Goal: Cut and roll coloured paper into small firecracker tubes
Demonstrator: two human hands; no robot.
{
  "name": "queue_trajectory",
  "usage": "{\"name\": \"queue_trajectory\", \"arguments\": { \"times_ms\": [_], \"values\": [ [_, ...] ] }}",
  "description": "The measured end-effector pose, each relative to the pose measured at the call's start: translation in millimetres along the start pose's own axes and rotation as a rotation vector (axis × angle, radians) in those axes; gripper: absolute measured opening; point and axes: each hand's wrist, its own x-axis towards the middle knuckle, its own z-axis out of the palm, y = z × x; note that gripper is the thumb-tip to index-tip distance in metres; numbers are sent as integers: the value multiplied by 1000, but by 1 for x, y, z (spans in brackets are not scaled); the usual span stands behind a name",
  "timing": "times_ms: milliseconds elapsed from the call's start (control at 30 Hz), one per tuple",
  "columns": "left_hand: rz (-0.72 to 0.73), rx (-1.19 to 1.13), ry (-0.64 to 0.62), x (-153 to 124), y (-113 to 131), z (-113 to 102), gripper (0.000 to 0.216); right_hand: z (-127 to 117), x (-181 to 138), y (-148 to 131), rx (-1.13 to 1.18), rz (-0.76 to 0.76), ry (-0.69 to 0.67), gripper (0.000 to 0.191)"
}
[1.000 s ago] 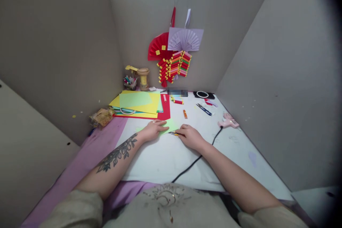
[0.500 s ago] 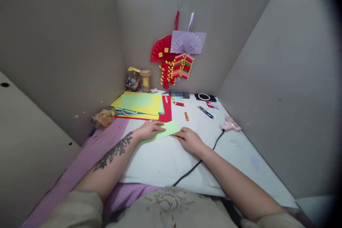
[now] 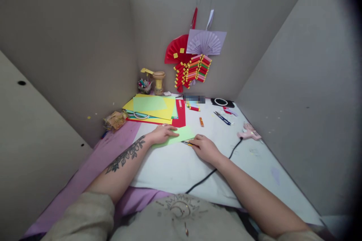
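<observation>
A light green sheet of paper [image 3: 182, 134] lies on the white table cover in front of me. My left hand [image 3: 164, 134] rests on it from the left, its fingers stretched out flat on the sheet. By the paper's right end, my right hand [image 3: 206, 148] is closed around a thin pointed tool [image 3: 187, 143] with dark and yellow-orange parts. Its tip lies along the near edge of the sheet; the rest is hidden in my fingers, so I cannot tell its kind. Beyond my hands is a small orange paper roll [image 3: 201, 122].
Yellow, green and red sheets [image 3: 166, 110] are stacked at the back left. Dark blue snips [image 3: 222, 118] lie right of the roll. A pink glue gun [image 3: 249, 132] sits farther right; its black cable [image 3: 207, 176] passes under my right arm. Paper fans [image 3: 206, 41] hang on the back panel.
The whole view has shifted, so the scene appears slightly farther right. Both hands keep nearly the same places at the green paper.
</observation>
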Motion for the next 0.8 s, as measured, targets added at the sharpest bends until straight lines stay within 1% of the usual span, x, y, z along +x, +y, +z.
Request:
{"name": "queue_trajectory", "arguments": {
  "times_ms": [367,600,700,800],
  "values": [
    [16,16,1,1,-7,3,43,5,3,-6,3,-22,8,31],
    [13,15,-9,2,-5,2,43,8,3,-11,-27,-67,8,29],
    [-9,15,-19,2,-5,3,43,9,3,-14,-19,-63,23,29],
    [-4,9,-11,2,-6,4,41,10,5,-19,-16,-73,9,29]
  ]
}}
